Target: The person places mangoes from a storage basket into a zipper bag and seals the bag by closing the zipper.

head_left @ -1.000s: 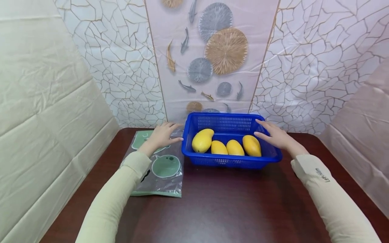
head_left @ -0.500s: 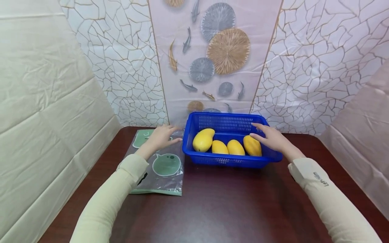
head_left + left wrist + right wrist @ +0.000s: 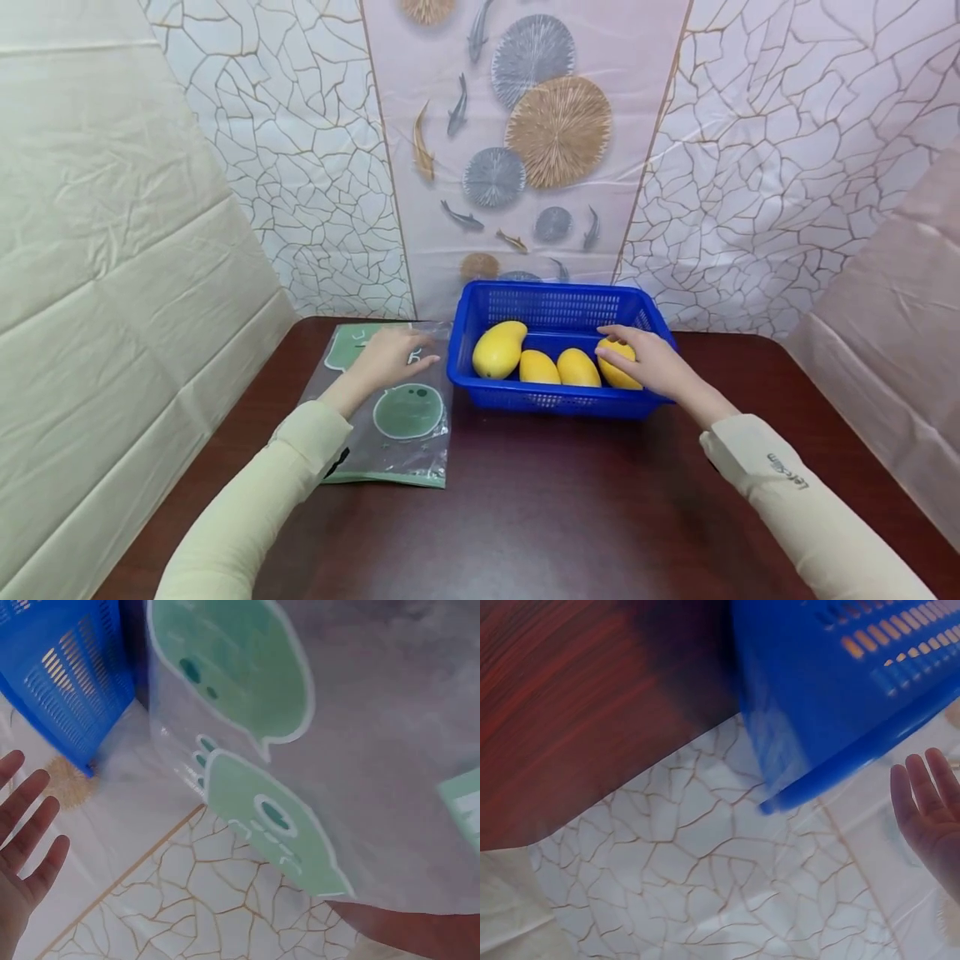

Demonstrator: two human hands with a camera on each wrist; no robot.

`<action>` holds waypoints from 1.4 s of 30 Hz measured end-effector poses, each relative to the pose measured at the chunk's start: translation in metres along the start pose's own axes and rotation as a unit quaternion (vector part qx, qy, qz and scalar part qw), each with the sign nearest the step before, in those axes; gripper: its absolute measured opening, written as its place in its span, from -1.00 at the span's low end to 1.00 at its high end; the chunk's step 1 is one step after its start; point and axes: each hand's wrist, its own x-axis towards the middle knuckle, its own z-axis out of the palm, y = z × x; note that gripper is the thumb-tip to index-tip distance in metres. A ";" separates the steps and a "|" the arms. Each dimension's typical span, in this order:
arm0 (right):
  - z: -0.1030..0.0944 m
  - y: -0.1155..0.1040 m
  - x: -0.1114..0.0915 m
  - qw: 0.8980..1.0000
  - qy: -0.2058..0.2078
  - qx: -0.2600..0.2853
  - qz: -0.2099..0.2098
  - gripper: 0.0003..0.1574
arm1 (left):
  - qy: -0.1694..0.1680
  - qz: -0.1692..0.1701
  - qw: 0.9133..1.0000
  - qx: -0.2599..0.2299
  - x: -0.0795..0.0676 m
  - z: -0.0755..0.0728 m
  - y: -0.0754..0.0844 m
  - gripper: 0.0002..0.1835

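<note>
My left hand (image 3: 390, 358) hovers over a clear plastic bag (image 3: 408, 454) printed with green cartoon shapes, its fingers relaxed and holding nothing. Over the right end of a blue plastic basket (image 3: 555, 400) is my right hand (image 3: 645, 358), fingers loosely extended. It overlaps the rightmost yellow mango (image 3: 617, 367) in the head view and partly hides it. Further left in the basket lie a large curved mango (image 3: 498, 350) and two smaller-looking ones, a mango (image 3: 537, 367) and another mango (image 3: 578, 367). In the right wrist view the fingers (image 3: 926, 787) stand apart from the basket's rim.
Beneath everything is a dark reddish-brown table (image 3: 525, 517). A patterned cloth backdrop (image 3: 315, 167) rises behind the basket, and pale cloth panels (image 3: 97, 250) close off the left and right sides.
My right hand has moved left and nearer, from the basket's right end to over the rightmost mango. My left hand has drawn slightly left and nearer, away from the basket rim.
</note>
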 end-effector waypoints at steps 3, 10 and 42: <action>0.006 -0.007 -0.002 1.000 0.004 0.011 -0.011 -0.33 | 0.003 0.002 1.000 0.000 -0.010 0.003 0.000 -0.65; 0.014 -0.023 -0.008 0.998 0.016 0.041 -0.035 -0.42 | 0.031 0.024 0.999 -0.004 -0.031 0.009 0.006 -0.72; 0.068 -0.093 -0.035 0.976 0.038 0.172 -0.126 -0.64 | -0.003 0.046 0.997 -0.064 -0.098 -0.007 0.010 -0.75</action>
